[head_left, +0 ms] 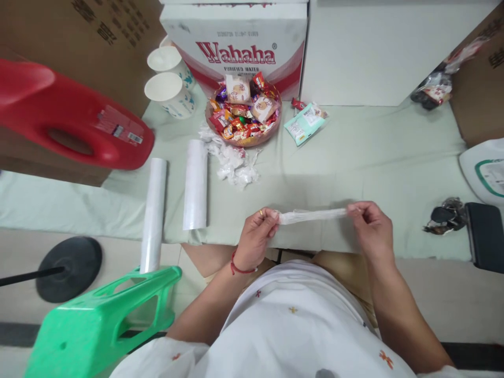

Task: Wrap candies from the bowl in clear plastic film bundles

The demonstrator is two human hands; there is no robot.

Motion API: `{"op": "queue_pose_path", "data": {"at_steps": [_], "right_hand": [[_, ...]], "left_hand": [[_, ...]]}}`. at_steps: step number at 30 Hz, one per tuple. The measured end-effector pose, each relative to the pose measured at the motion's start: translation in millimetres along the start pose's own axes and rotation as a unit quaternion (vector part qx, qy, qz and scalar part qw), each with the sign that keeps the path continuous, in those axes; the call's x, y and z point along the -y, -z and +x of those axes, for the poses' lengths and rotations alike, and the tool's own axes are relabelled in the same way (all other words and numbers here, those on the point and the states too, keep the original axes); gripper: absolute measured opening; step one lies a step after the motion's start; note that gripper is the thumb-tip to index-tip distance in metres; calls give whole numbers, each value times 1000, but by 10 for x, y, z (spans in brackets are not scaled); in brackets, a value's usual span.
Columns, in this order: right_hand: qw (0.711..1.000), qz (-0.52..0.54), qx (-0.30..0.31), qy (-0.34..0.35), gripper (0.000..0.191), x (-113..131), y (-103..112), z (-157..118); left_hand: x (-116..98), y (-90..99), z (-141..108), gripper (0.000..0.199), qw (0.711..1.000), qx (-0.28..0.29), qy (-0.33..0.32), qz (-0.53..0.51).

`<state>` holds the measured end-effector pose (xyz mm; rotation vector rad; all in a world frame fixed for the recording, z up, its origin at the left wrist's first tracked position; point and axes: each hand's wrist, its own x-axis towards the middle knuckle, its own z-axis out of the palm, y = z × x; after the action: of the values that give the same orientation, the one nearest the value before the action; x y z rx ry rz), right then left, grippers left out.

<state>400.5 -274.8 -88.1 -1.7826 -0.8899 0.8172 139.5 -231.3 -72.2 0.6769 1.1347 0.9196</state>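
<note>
A thin, translucent plastic bag [311,215], gathered into a narrow strip, is stretched level above the table's near edge. My left hand [258,233] pinches one end between thumb and fingers. The other end is held in the closed fingers of my right hand [372,226]. Beyond my left hand lies a loose pile of crumpled clear plastic bags [236,165]. Left of the pile is a white plastic roll [196,184], and a second, thinner roll [154,210] lies farther left, overhanging the table edge.
A candy bowl [244,137] stands before a Wahaha carton [236,31]. Nearby are a mint-green packet [305,125], paper cups [173,100] and a red jug [79,115]. Keys [447,216] and a black phone [486,236] lie right. A green stool [79,320] stands lower left.
</note>
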Motion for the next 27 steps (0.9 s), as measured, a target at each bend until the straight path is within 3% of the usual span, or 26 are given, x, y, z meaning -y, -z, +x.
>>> {"op": "queue_pose_path", "data": {"at_steps": [2, 3, 5, 8, 9, 11, 15, 18, 22, 24, 27], "right_hand": [[991, -61, -65, 103, 27, 104, 4, -12], [983, -82, -58, 156, 24, 172, -8, -25], [964, -100, 52, 240, 23, 311, -68, -52], [919, -84, 280, 263, 23, 439, -229, -78], [910, -72, 322, 250, 22, 448, -288, -83], [916, -45, 341, 206, 22, 423, -392, -95], [946, 30, 312, 86, 26, 325, -496, -149], [952, 80, 294, -2, 30, 282, -533, -204], [962, 129, 228, -82, 33, 254, -600, -241], [961, 150, 202, -111, 34, 249, -631, -251], [960, 163, 192, -124, 35, 243, -660, -288]], "left_hand": [[-14, -45, -15, 45, 1000, 20, 2, 0], [-19, -61, -21, 46, 1000, 31, -1, 2], [-24, -76, -30, 46, 998, 56, -6, 16], [-29, -56, -33, 45, 995, 84, -11, 45], [-30, -41, -31, 45, 995, 89, -13, 53], [-30, -8, -23, 45, 994, 84, -22, 64], [-11, 27, 9, 49, 997, 32, -30, 56], [34, 7, 28, 52, 1000, -2, -6, 22], [91, -23, 24, 49, 999, -38, -9, -31], [107, -26, 6, 46, 998, -26, 2, -63], [130, -45, -41, 47, 993, 35, 50, -97]]}}
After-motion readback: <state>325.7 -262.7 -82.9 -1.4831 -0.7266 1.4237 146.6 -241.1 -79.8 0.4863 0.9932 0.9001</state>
